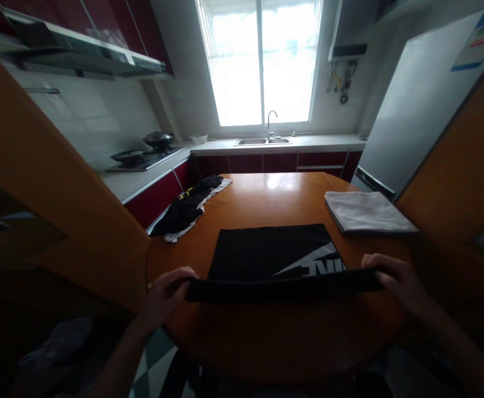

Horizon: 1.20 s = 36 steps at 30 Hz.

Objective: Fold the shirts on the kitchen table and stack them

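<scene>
A black garment (262,251) with a white printed logo lies flat on the round wooden table (275,337), its near edge lifted and rolled over. My left hand (165,293) grips the left end of that raised edge. My right hand (395,276) grips the right end. Both hands hold the fold a little above the tabletop.
A folded grey-white cloth (366,213) lies at the table's right. A crumpled black and white garment (190,207) hangs over the table's left edge. Behind are a counter with a stove (142,157), a sink (264,141) under the window, and a fridge (416,105) at right.
</scene>
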Motion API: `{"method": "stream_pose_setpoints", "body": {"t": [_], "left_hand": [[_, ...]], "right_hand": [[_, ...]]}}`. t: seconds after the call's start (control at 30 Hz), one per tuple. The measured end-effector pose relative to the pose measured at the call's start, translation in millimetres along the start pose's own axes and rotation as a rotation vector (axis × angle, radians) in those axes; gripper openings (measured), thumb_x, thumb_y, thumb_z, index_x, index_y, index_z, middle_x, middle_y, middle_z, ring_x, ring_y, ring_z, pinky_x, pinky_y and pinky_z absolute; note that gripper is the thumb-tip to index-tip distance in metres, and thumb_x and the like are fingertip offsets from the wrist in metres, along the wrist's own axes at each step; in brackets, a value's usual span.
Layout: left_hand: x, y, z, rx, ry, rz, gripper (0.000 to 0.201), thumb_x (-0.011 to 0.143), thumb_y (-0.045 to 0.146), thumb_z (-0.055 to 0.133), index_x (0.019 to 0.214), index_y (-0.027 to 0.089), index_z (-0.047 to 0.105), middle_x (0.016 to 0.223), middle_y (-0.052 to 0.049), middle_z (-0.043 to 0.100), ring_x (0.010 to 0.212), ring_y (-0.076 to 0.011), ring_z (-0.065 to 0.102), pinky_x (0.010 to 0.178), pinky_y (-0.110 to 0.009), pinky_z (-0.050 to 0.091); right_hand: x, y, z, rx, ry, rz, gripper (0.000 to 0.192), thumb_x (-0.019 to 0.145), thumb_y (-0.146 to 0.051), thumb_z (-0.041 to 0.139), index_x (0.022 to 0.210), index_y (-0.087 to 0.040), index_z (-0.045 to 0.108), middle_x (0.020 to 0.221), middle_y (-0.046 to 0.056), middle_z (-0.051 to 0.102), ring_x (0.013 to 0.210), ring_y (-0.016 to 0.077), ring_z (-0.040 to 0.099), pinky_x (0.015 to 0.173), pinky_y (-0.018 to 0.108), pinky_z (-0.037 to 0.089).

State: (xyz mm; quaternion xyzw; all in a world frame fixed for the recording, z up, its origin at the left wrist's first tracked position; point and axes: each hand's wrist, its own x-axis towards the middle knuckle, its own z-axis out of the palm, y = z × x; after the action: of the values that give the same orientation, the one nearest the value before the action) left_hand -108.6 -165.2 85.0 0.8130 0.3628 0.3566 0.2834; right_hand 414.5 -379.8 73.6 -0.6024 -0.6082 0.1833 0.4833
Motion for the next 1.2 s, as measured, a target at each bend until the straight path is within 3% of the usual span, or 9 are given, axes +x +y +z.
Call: {"method": "stream_pose_setpoints", "body": {"t": [0.13,0.27,0.4,0.6,0.7,0.9,1.03,1.2], "left_hand": [[16.5,-1.1,-1.8,0.016,0.038,-0.051,0.025,0.081,0.042,0.061,0.084,0.02,0.072,0.086,-0.006,0.075,0.08,-0.0234,0.071,0.074,-0.03,0.058],[47.7,-7.5,4.8,0.041,0.069,-0.115,0.033,0.083,0.047,0.059,0.092,0.018,0.073,0.089,-0.005,0.076,0.081,-0.0226,0.07,0.073,-0.029,0.058],[85.2,-23.8,20.4,0.058,0.064,-0.153,0.039,0.085,0.049,0.056,0.097,0.016,0.073,0.089,-0.005,0.076,0.081,-0.022,0.071,0.07,-0.028,0.057],[127.7,-68.0,53.0,0.098,-0.075,-0.134,0.042,0.085,0.05,0.054,0.098,0.015,0.073,0.095,-0.008,0.077,0.089,-0.025,0.072,0.079,-0.033,0.056],[137.2,-80.1,58.6,0.123,-0.135,-0.124,0.042,0.086,0.051,0.054,0.097,0.015,0.074,0.096,-0.009,0.078,0.089,-0.0263,0.073,0.081,-0.035,0.056],[155.4,-83.0,52.5,0.129,-0.098,-0.106,0.043,0.086,0.052,0.055,0.1,0.016,0.074,0.1,-0.008,0.078,0.093,-0.0259,0.072,0.083,-0.034,0.056],[161.9,-95.1,62.5,0.185,-0.145,-0.12,0.042,0.083,0.052,0.054,0.094,0.017,0.075,0.093,-0.008,0.078,0.088,-0.0261,0.073,0.081,-0.035,0.056],[155.7,-113.8,75.0,0.272,-0.164,-0.151,0.038,0.086,0.048,0.05,0.095,0.019,0.073,0.095,-0.007,0.077,0.09,-0.0256,0.071,0.085,-0.036,0.055]], "right_hand": [[19.0,4.3,-1.4,-0.019,0.094,0.057,0.015,0.08,-0.036,0.058,0.077,-0.024,0.068,0.076,0.004,0.068,0.066,0.0204,0.061,0.056,0.028,0.049],[53.3,18.3,12.0,-0.062,0.183,0.115,0.019,0.079,-0.039,0.059,0.082,-0.023,0.07,0.072,0.001,0.068,0.064,0.0193,0.062,0.054,0.027,0.048],[93.9,42.2,30.9,-0.085,0.135,0.138,0.025,0.08,-0.04,0.059,0.088,-0.021,0.073,0.08,0.002,0.074,0.072,0.0213,0.067,0.065,0.03,0.053],[130.4,91.8,60.1,-0.147,0.075,0.202,0.023,0.074,-0.036,0.058,0.079,-0.019,0.073,0.079,0.007,0.076,0.077,0.0259,0.071,0.073,0.037,0.056],[134.3,107.1,64.1,-0.17,0.055,0.229,0.022,0.073,-0.034,0.057,0.078,-0.019,0.073,0.08,0.008,0.076,0.079,0.0267,0.072,0.076,0.039,0.057],[146.5,117.0,53.1,-0.173,0.098,0.181,0.025,0.078,-0.037,0.057,0.085,-0.02,0.074,0.084,0.006,0.077,0.081,0.0246,0.072,0.077,0.036,0.056],[155.2,127.5,59.7,-0.217,0.061,0.196,0.021,0.078,-0.033,0.057,0.082,-0.02,0.073,0.083,0.007,0.077,0.079,0.0241,0.072,0.076,0.036,0.056],[153.7,133.8,71.3,-0.339,0.023,0.215,0.026,0.083,-0.031,0.054,0.092,-0.017,0.073,0.094,0.009,0.077,0.089,0.0236,0.071,0.085,0.034,0.053]]}}
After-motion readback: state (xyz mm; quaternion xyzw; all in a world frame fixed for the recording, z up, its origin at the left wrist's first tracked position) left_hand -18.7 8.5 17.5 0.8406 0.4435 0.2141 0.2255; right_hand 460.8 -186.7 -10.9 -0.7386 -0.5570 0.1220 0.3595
